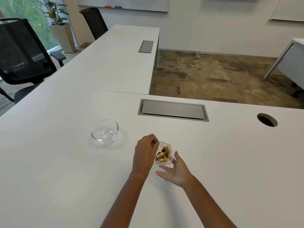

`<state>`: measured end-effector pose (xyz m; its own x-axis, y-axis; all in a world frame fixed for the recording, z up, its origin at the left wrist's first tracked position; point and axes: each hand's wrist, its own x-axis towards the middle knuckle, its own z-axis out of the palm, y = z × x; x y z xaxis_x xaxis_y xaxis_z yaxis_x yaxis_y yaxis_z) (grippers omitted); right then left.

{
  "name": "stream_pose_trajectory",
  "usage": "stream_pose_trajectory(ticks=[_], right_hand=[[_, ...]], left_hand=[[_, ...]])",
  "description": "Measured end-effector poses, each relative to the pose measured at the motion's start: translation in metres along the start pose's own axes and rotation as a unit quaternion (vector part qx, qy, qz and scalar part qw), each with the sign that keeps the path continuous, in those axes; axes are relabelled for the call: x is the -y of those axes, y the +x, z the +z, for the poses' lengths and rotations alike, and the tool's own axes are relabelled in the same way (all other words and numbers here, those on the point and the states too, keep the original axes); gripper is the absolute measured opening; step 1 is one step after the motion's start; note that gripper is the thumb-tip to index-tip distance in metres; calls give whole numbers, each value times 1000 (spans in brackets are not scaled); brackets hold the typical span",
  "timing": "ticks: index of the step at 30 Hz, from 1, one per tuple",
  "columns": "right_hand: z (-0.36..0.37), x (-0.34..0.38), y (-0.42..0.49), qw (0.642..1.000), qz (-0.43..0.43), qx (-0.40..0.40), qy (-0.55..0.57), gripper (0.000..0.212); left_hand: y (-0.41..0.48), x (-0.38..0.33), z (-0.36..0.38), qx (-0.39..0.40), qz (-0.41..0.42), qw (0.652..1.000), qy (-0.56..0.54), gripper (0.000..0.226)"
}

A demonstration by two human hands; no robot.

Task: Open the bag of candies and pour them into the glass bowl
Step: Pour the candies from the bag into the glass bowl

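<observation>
1. The small clear plastic bag of gold-wrapped candies (162, 154) is seen lying on the white tabletop (65, 162), between the two hands, with its contents bunched inside; whether its mouth has been opened cannot be told from this view.
2. The round clear glass bowl (105, 130) is found empty, set on the tabletop to the left of the bag and a little farther away, near but apart from it; nothing has been poured, so almost the whole task is judged to be left.
3. The left hand (144, 152) is reached forward with the back of the hand up, its fingers (153, 142) curled closed and pinched on the bag's upper left edge.
4. The right hand (174, 173) is held low, palm turned inward, fingers spread wide open beside the bag's near right corner; nothing is gripped by it, though one fingertip seems just at the bag's edge.
5. Opening the bag is judged to be the step in hand.
</observation>
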<state>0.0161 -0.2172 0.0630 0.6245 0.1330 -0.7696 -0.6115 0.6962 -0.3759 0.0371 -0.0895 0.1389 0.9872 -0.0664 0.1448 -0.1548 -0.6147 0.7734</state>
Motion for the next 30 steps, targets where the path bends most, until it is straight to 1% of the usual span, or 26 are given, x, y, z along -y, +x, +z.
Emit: stream_pose_trajectory(ticks=[3, 5, 8, 11, 15, 19, 21, 23, 24, 26, 28, 30], right_hand=[[-2, -3, 5, 993, 26, 73, 84, 55], [-2, -4, 5, 987, 24, 96, 130, 50], [2, -3, 3, 986, 3, 83, 144, 25], [3, 1, 5, 987, -5, 70, 145, 11], [9, 3, 9, 991, -10, 38, 125, 8], [26, 9, 14, 994, -14, 9, 111, 9], [40, 12, 18, 994, -16, -3, 109, 13], [56, 16, 22, 994, -17, -11, 107, 20], [65, 17, 24, 994, -16, -11, 104, 20], [84, 20, 28, 996, -20, -13, 84, 15], [103, 22, 32, 997, -23, -13, 66, 17], [122, 23, 36, 998, -15, -8, 58, 24]], left_hand=[[1, -1, -2, 20, -1, 1000, -17, 11], [1, -1, -2, 21, -2, 999, -23, 12], [1, 1, -4, 15, -8, 999, -29, 10], [3, 5, -4, 16, -17, 999, -21, 10], [6, 18, -6, 13, -53, 998, -22, 12], [16, 36, -13, 15, -113, 990, -85, 13], [24, 47, -21, -11, -152, 981, -123, 17], [34, 61, -30, -74, -185, 970, -136, 19], [38, 68, -35, -114, -202, 965, -121, 19], [48, 84, -46, -185, -234, 952, -66, 20], [58, 97, -56, -210, -264, 941, -23, 28], [66, 109, -65, -196, -306, 932, 15, 36]])
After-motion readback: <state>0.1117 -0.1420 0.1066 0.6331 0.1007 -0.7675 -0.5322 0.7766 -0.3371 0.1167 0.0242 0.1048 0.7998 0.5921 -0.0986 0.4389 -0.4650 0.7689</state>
